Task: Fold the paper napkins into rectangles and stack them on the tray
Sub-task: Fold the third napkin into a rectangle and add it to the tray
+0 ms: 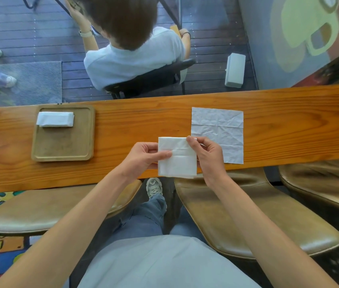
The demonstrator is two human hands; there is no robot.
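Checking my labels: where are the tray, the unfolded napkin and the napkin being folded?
tray (60,146): head view, bare floor.
unfolded napkin (216,121): head view, upper half.
napkin being folded (178,163): head view, lower middle.

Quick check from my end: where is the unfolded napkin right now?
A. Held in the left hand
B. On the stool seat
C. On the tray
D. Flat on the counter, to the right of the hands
D: the unfolded napkin lies flat on the wooden counter, right of both hands; the tray holds only a folded napkin.

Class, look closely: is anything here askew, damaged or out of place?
Nothing serious. The folded napkin sits in the tray's far corner, not centred, and the open napkin is creased.
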